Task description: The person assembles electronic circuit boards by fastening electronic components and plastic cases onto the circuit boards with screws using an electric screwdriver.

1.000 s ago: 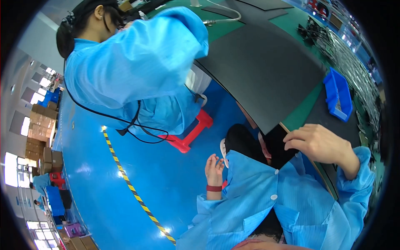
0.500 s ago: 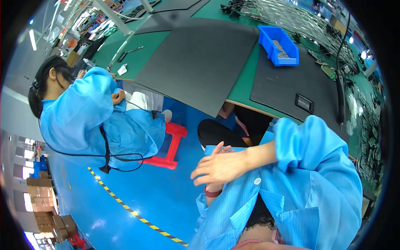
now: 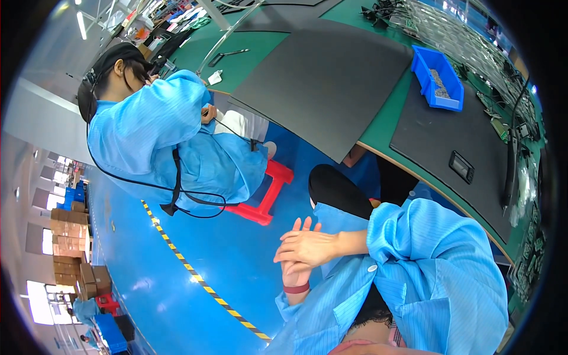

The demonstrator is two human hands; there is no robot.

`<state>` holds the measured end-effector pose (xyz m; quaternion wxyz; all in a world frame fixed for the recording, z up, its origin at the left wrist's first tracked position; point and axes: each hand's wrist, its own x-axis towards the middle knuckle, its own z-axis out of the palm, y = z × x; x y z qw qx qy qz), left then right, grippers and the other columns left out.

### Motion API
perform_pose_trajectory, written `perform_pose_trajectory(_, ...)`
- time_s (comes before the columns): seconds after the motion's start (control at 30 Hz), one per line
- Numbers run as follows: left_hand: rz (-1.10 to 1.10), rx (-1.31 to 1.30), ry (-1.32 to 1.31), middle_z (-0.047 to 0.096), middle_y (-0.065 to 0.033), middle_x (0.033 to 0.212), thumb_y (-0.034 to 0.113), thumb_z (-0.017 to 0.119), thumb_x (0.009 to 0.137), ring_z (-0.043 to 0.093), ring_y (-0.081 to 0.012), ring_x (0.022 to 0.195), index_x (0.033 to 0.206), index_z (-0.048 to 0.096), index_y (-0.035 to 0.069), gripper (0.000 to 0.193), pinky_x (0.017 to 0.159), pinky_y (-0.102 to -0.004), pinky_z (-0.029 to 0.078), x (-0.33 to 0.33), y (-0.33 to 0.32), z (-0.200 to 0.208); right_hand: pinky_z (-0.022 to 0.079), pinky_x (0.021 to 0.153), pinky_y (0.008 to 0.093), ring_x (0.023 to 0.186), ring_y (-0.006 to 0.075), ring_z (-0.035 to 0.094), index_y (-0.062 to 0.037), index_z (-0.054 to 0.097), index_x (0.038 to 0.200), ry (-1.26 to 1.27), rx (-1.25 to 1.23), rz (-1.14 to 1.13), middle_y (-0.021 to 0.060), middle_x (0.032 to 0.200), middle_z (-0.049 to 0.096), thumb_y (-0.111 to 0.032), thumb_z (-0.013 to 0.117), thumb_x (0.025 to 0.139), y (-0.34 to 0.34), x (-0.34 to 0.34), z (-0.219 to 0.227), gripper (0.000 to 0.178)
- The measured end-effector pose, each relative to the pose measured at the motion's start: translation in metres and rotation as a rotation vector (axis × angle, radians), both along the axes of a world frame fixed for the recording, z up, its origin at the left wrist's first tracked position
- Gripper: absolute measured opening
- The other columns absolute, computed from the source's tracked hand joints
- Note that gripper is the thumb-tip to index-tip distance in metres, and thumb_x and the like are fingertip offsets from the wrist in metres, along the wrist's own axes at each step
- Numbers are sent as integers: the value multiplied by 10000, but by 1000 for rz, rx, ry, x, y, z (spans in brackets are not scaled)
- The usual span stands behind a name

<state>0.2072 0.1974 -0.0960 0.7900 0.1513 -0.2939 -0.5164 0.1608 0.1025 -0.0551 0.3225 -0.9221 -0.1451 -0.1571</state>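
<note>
My right hand (image 3: 309, 247) lies across my left hand (image 3: 296, 278) in front of my body, above the blue floor. The right one's fingers are stretched over the left palm. Fingers of the left hand point up and apart from behind it, and a dark red band (image 3: 296, 289) circles that wrist. No object shows in either hand, though the contact between the palms is hidden. On a black mat (image 3: 408, 133) to the right rests a small black device with a screen (image 3: 461, 167). Behind it stands a blue bin (image 3: 423, 74) of small grey parts.
A co-worker in a blue smock (image 3: 142, 124) sits at left by a red stool (image 3: 270, 195). A large black sheet (image 3: 325, 77) overhangs the green bench's edge. Circuit boards (image 3: 529, 254) and bagged parts (image 3: 449, 29) line the right and far sides.
The view has shifted, so the bench and co-worker appear farther right. My right hand still lies over the left, its fingers now drawn closer across the palm.
</note>
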Motion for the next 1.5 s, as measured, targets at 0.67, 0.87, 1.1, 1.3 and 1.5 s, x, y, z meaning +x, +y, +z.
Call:
perform_pose_trajectory(0.67, 343, 647, 614, 515, -69, 909, -61, 419, 787, 514, -208, 816, 1109, 440, 81, 352, 864, -372, 403, 48, -29, -24, 381, 871, 348, 976, 240, 510, -73, 486, 1111, 123, 426, -401, 80, 1120, 502, -32, 530, 775, -68, -24, -51, 342)
perform_pose_trajectory(0.87, 221, 679, 763, 492, -32, 770, -108, 422, 727, 496, -176, 766, 1038, 474, 101, 378, 842, -363, 409, 48, -62, -21, 394, 841, 342, 947, 243, 516, -66, 490, 1090, 175, 461, -456, 85, 1090, 500, -1, 530, 762, -83, -25, -55, 336)
perform_pose_trajectory(1.1, 123, 712, 779, 487, -28, 723, -58, 437, 729, 493, -183, 767, 1005, 501, 106, 327, 823, -383, 404, 63, -82, -29, 427, 773, 339, 901, 246, 529, -53, 502, 1062, 262, 564, -567, 94, 1087, 493, 2, 527, 768, -93, -28, -55, 300)
perform_pose_trajectory(1.3, 18, 685, 764, 509, -37, 746, -25, 413, 733, 500, -185, 763, 974, 528, 81, 286, 818, -381, 391, 65, -101, -39, 445, 691, 335, 829, 265, 544, -43, 512, 1044, 214, 536, -670, 114, 1066, 506, -6, 524, 777, -95, -34, -78, 269)
perform_pose_trajectory(1.5, -33, 760, 724, 497, -51, 730, -3, 414, 736, 493, -176, 745, 972, 517, 60, 265, 812, -360, 397, 60, -128, -33, 447, 688, 380, 777, 316, 548, -31, 538, 984, 238, 483, -811, 131, 992, 548, -79, 517, 778, -98, -46, -87, 212)
